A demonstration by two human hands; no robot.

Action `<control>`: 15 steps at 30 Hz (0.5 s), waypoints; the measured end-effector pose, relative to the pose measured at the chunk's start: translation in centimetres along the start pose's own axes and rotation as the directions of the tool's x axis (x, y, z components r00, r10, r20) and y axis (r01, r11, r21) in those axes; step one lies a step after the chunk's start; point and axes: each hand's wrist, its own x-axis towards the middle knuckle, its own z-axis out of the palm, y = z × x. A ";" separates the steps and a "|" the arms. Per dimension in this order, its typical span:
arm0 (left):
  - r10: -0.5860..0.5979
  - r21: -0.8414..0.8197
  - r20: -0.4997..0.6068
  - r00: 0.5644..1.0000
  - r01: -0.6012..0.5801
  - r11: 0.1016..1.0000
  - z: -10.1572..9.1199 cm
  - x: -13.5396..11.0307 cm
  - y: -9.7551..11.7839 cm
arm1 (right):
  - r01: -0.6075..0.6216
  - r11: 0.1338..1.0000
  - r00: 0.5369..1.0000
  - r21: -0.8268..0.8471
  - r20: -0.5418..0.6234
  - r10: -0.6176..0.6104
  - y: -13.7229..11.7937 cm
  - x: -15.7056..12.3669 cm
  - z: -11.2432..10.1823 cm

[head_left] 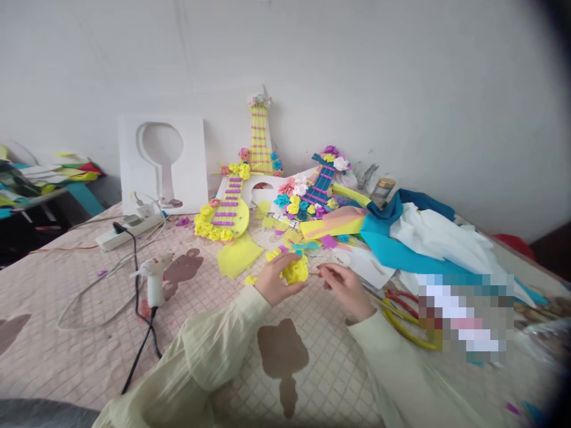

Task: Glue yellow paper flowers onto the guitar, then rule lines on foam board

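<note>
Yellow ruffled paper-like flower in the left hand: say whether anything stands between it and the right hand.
Nothing visible blocks the right hand from the yellow ruffled paper-like flower. The gap shows only a thin brownish stick-like piece, apparently held by that hand; the left hand holds the flower.

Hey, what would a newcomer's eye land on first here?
Probably the bright yellow paper flower in the left hand, near the picture's middle. Next, likely the flower-trimmed model guitars farther back. The large blue sheet spread across the right side also stands out.
</note>
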 end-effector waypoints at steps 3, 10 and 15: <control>-0.169 -0.194 0.002 0.986 0.166 0.967 -0.9 -0.1 -0.7 | -0.025 0.996 0.998 -0.080 -0.067 0.020 0.8 0.9 -2.0; -0.423 -0.710 0.111 0.899 0.369 0.599 -1.5 0.6 -1.5 | -0.037 0.982 0.999 -0.187 -0.011 0.036 1.7 1.4 -3.1; -0.413 -0.822 0.155 0.898 0.349 0.450 -4.4 -0.5 4.7 | 0.018 0.985 0.976 -0.171 0.215 0.020 -1.1 1.6 1.3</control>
